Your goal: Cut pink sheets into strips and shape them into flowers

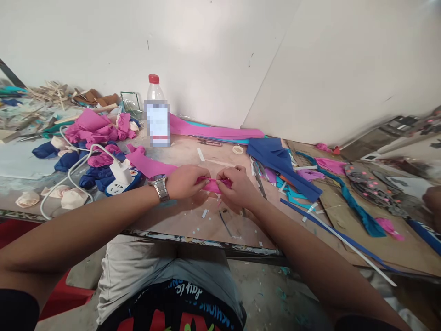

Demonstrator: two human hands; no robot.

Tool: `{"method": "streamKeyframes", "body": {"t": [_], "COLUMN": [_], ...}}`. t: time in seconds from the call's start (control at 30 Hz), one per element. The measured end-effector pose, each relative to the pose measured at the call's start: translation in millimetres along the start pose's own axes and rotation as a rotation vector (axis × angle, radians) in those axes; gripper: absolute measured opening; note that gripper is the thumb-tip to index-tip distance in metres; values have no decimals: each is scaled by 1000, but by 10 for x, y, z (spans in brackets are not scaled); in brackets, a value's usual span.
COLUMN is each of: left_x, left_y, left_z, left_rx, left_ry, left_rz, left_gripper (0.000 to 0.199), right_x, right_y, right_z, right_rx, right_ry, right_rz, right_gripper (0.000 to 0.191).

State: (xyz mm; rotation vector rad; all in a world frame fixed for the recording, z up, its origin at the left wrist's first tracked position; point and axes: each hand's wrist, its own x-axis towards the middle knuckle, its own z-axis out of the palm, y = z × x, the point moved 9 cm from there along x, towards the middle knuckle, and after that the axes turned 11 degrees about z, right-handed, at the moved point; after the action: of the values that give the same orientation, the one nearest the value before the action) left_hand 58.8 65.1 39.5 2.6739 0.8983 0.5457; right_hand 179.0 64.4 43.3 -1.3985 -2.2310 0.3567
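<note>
Between my two hands, just above the middle of the table, is a strip of pink crepe paper. My left hand, with a metal watch on its wrist, pinches the strip's left end. The other end is pinched by my right hand, thumb and fingers pressed together. A longer pink strip lies to the left, running up to my left hand; whether it joins the held piece is hidden behind that hand.
Crumpled pink and blue paper bundles lie left, beside a power strip with a white cable. A red-capped bottle stands behind. Small scissors, a tape ring and blue sheets lie beyond my hands. Cardboard is right.
</note>
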Motion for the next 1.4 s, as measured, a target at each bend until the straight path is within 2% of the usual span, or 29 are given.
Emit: {"method": "streamKeyframes", "body": {"t": [0.13, 0.3, 0.47, 0.6, 0.8, 0.93, 1.13, 1.4], "left_x": [-9, -4, -4, 0, -13, -16, -23, -15], "left_y": [-21, 46, 48, 55, 52, 28, -8, 84], "left_z": [-25, -38, -77, -73, -19, 10, -8, -73], "left_rx": [-30, -111, -114, -165, -82, -9, 92, -151], "left_ry": [0, 11, 14, -7, -43, -63, -35, 14], "left_rz": [-36, 18, -17, 11, 33, 13, -5, 46], "left_gripper": [25, 26, 25, 24, 23, 28, 30, 26], "right_x": [5, -20, -42, -47, -66, -66, -48, -56], "right_y": [19, -72, -127, -133, -170, -169, -125, -142], "right_z": [-18, -11, -43, -57, -48, -53, -50, -46], "right_rx": [10, 20, 11, -8, -23, -13, -3, -1], "right_ry": [11, -13, -4, -17, -47, -33, -7, -11], "right_rz": [16, -37, -69, -81, -130, -132, -104, -119], "right_gripper": [9, 9, 8, 7, 7, 9, 10, 10]}}
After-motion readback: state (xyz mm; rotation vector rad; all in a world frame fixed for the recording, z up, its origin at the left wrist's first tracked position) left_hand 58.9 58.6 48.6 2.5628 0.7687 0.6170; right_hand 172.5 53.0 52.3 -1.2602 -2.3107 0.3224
